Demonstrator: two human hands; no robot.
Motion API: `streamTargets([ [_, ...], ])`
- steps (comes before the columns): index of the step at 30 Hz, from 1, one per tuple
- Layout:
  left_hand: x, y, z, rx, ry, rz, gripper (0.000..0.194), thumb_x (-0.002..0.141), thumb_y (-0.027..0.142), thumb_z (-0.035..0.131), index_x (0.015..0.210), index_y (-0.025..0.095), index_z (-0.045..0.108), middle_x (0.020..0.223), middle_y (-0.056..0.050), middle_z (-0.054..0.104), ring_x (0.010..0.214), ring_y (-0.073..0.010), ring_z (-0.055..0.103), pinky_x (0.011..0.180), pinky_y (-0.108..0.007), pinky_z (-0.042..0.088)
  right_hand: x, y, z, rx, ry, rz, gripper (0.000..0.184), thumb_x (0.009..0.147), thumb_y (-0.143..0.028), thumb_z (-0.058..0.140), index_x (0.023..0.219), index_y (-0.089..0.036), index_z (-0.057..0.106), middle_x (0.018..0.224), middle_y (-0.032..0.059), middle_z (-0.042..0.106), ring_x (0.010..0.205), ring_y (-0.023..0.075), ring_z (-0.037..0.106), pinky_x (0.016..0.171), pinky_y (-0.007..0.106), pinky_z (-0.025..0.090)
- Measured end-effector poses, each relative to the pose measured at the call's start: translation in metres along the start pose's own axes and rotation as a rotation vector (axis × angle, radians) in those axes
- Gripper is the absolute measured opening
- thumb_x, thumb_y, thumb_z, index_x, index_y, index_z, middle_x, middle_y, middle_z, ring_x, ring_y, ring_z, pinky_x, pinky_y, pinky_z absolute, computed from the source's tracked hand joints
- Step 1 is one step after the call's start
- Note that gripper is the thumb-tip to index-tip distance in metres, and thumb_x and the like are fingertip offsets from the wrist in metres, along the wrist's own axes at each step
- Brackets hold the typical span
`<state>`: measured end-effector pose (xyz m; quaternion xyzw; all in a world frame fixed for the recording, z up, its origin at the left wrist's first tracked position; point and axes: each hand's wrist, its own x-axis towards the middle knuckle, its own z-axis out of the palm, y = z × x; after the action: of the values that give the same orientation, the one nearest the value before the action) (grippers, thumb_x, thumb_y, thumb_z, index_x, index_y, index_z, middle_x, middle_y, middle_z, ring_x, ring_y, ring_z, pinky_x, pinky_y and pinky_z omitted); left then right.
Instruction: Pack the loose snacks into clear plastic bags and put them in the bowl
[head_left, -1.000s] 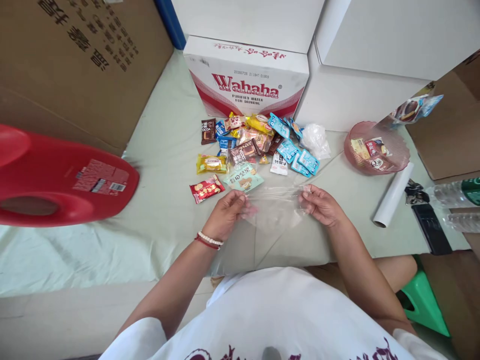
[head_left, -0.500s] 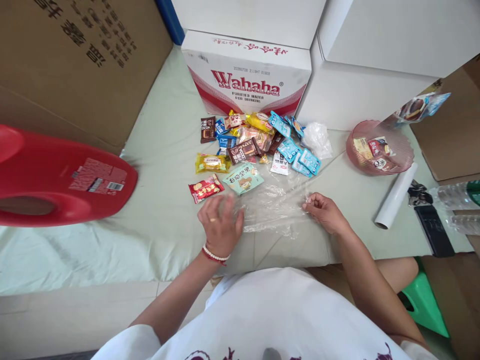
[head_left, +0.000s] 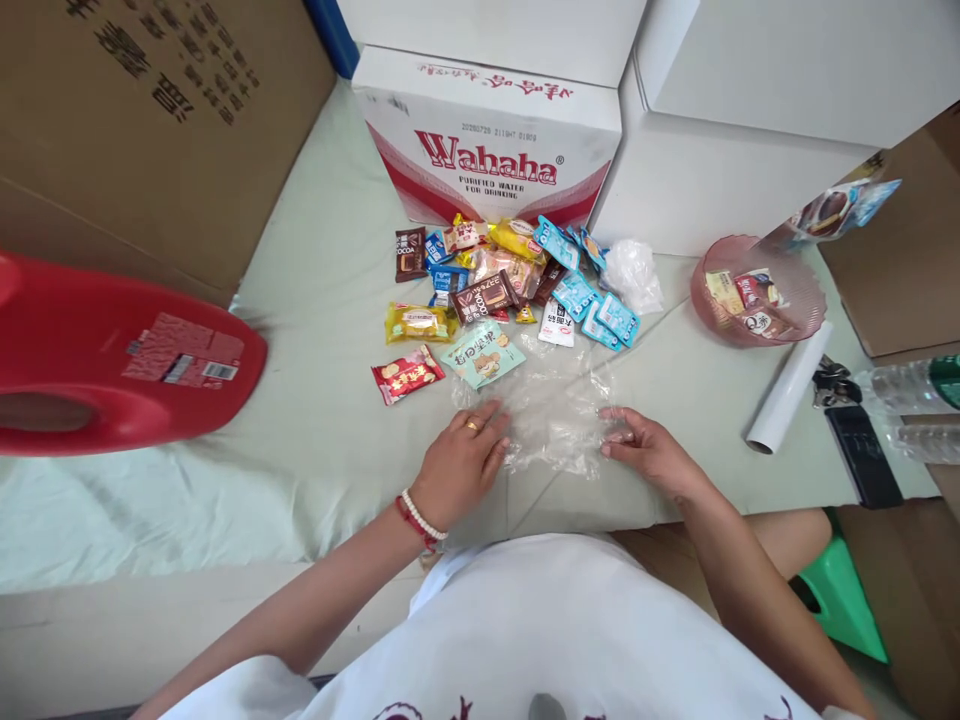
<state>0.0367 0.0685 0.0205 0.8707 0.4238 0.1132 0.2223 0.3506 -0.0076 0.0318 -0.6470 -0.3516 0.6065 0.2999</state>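
Note:
A clear plastic bag [head_left: 555, 420] lies crumpled on the pale green cloth between my two hands. My left hand [head_left: 466, 458], with a ring and a beaded bracelet, rests its outstretched fingers on the bag's left side. At the right edge, my right hand [head_left: 651, 450] has thumb and fingers apart, the tips at the plastic. Just beyond the bag are a light green snack packet [head_left: 484, 354] and a red snack packet [head_left: 408, 374]. Behind these sits a pile of wrapped snacks, among them a brown cocoa packet [head_left: 486, 297], a yellow packet [head_left: 420, 322] and blue packets [head_left: 576, 296].
A Wahaha carton [head_left: 491, 150] stands behind the snacks, beside a crumpled clear plastic clump [head_left: 634, 275]. To the right are a pink bowl [head_left: 705, 300] holding packets, a white roll [head_left: 787, 395], keys [head_left: 834, 383], a phone [head_left: 864, 458] and bottles. A red jug [head_left: 187, 365] lies left.
My left hand has moved slightly right and down onto the bag. My right hand's fingers have spread from a pinch at the bag's edge. The bag now lies more bunched up.

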Motion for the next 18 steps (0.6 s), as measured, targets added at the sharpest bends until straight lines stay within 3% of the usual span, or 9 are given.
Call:
streamTargets([
  [2, -0.005, -0.001, -0.004, 0.031, -0.046, -0.034, 0.043, 0.102, 0.037, 0.043, 0.136, 0.019, 0.063, 0.151, -0.014, 0.056, 0.119, -0.0321, 0.06, 0.099, -0.053, 0.053, -0.011, 0.005, -0.003, 0.017, 0.006, 0.016, 0.061, 0.074, -0.049, 0.084, 0.123, -0.022, 0.061, 0.077, -0.0025, 0.064, 0.075, 0.0157, 0.06, 0.073, 0.029, 0.044],
  [7, -0.016, -0.01, -0.012, -0.036, -0.086, -0.105, 0.048, 0.105, 0.044, 0.035, 0.139, 0.024, 0.062, 0.155, -0.009, 0.052, 0.126, -0.0279, 0.061, 0.101, -0.045, 0.055, -0.035, 0.015, -0.033, 0.015, 0.024, 0.098, 0.065, 0.075, -0.055, 0.082, 0.127, -0.023, 0.058, 0.073, -0.0053, 0.057, 0.058, 0.0104, 0.045, 0.055, 0.025, 0.031],
  [10, -0.017, -0.014, -0.012, 0.033, -0.084, -0.076, 0.04, 0.102, 0.039, 0.044, 0.131, 0.026, 0.067, 0.155, -0.009, 0.052, 0.119, -0.0293, 0.062, 0.094, -0.045, 0.057, -0.039, 0.019, -0.053, -0.154, 0.062, 0.06, 0.066, 0.075, -0.059, 0.079, 0.125, -0.022, 0.058, 0.072, -0.0043, 0.056, 0.062, 0.0131, 0.049, 0.059, 0.027, 0.036],
  [12, -0.016, -0.015, -0.01, 0.098, -0.08, -0.04, 0.039, 0.097, 0.035, 0.054, 0.132, 0.025, 0.067, 0.155, -0.012, 0.052, 0.112, -0.0316, 0.061, 0.092, -0.049, 0.056, -0.041, 0.014, -0.06, -0.395, 0.126, 0.003, 0.06, 0.076, -0.059, 0.077, 0.121, -0.022, 0.061, 0.076, -0.0011, 0.062, 0.063, 0.0152, 0.051, 0.062, 0.031, 0.04],
  [14, -0.016, -0.015, -0.007, 0.142, -0.071, -0.026, 0.042, 0.093, 0.033, 0.059, 0.133, 0.023, 0.066, 0.153, -0.014, 0.054, 0.109, -0.0333, 0.059, 0.093, -0.054, 0.054, -0.046, -0.001, -0.058, -0.662, 0.33, -0.109, 0.049, 0.082, -0.056, 0.071, 0.117, -0.023, 0.065, 0.086, 0.0035, 0.066, 0.062, 0.0164, 0.051, 0.064, 0.035, 0.042],
  [16, -0.015, -0.017, -0.005, 0.144, -0.049, -0.038, 0.045, 0.093, 0.033, 0.06, 0.136, 0.023, 0.065, 0.151, -0.014, 0.055, 0.109, -0.034, 0.058, 0.095, -0.056, 0.052, -0.05, -0.023, -0.04, -0.821, 0.525, -0.298, 0.037, 0.091, -0.048, 0.063, 0.118, -0.023, 0.066, 0.094, 0.0073, 0.066, 0.067, 0.0194, 0.055, 0.069, 0.038, 0.045],
  [17, -0.014, -0.018, -0.004, 0.122, -0.035, -0.045, 0.046, 0.093, 0.032, 0.059, 0.138, 0.022, 0.063, 0.151, -0.015, 0.054, 0.112, -0.034, 0.058, 0.097, -0.056, 0.052, -0.051, -0.033, -0.026, -0.843, 0.529, -0.406, 0.033, 0.095, -0.043, 0.059, 0.121, -0.024, 0.066, 0.095, 0.0084, 0.066, 0.074, 0.0216, 0.058, 0.074, 0.039, 0.046],
  [18, -0.013, -0.019, -0.004, 0.084, -0.023, -0.05, 0.048, 0.093, 0.031, 0.058, 0.14, 0.022, 0.061, 0.151, -0.015, 0.053, 0.116, -0.0337, 0.058, 0.099, -0.055, 0.052, -0.051, -0.043, -0.008, -0.841, 0.43, -0.512, 0.029, 0.098, -0.038, 0.056, 0.123, -0.025, 0.066, 0.096, 0.0091, 0.066, 0.081, 0.0233, 0.061, 0.077, 0.038, 0.048],
])
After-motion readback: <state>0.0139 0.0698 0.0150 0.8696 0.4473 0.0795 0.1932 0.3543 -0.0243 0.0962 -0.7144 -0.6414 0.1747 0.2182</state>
